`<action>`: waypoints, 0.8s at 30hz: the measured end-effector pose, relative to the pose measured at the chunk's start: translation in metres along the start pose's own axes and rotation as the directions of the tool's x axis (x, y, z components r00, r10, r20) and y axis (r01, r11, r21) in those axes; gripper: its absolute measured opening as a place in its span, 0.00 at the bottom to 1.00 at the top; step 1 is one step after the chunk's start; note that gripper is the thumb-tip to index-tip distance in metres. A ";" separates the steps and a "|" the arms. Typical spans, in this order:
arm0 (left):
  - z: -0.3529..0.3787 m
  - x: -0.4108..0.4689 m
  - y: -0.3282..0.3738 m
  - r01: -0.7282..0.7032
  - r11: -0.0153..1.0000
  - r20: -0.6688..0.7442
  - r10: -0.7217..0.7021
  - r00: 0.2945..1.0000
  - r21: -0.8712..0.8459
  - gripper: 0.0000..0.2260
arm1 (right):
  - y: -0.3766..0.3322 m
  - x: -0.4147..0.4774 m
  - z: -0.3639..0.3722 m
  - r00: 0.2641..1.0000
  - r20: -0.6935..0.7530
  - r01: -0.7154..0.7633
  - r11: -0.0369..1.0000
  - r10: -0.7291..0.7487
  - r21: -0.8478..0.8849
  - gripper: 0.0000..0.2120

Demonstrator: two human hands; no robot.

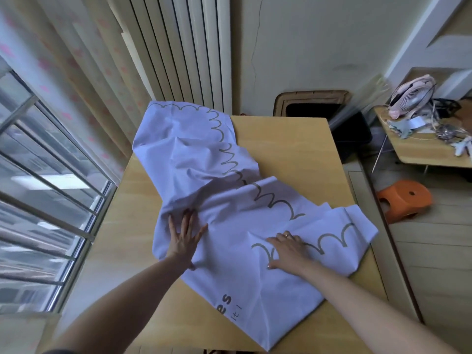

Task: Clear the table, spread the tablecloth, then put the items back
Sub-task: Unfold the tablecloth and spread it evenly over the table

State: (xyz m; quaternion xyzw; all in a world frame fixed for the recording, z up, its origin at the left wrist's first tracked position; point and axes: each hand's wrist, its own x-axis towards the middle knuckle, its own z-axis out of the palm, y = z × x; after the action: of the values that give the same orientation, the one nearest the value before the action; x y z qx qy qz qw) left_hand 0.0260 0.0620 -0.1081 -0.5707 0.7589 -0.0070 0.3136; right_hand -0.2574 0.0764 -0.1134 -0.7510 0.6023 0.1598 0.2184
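The person has both hands flat on the cloth (229,200), which lies crumpled across the table (293,154). The left hand (184,238) is open with its fingers spread wide, palm down, pressing on a bunched-up part of the cloth. It grips nothing. The right hand (290,247) is open too, palm down, with fingers reaching toward the left hand. It has a ring on one finger and holds nothing; it only rests on the cloth, right on top of a brown loopy line. The cloth is pale purple with more of those brown loops running along it. Beyond the left hand, the cloth is puffed up in big wrinkles and goes all the way to the far edge of the table. Out past the right hand, a folded corner of the cloth reaches the table's side edge. Nearer the person than both hands, the cloth comes to a point with some dark letters on it. Bare table shows outside the left hand and far beyond the right hand. An orange stool (404,200) sits on the floor well off to the right hand's side.
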 end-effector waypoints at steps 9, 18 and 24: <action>-0.029 0.086 -0.048 0.010 1.000 -0.002 -0.010 1.000 -0.015 0.42 | -0.035 0.011 -0.018 0.951 -0.224 -0.102 0.903 0.211 0.418 0.19; -0.053 0.024 0.026 -0.006 0.190 0.005 0.054 0.999 -0.982 0.18 | -0.083 0.014 -0.042 0.884 -0.258 -0.075 0.663 0.390 0.745 0.04; -0.007 -0.038 0.062 0.078 0.125 0.065 -0.103 0.993 -0.989 0.34 | -0.109 0.038 -0.065 0.838 -0.145 -0.075 0.375 0.526 0.924 0.06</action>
State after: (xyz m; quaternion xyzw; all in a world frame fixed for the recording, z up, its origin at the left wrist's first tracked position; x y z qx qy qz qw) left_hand -0.0248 0.1142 -0.1078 -0.6802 0.5423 0.4703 -0.1484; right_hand -0.1437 0.0302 -0.0628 -0.4078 0.7542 -0.3091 0.4116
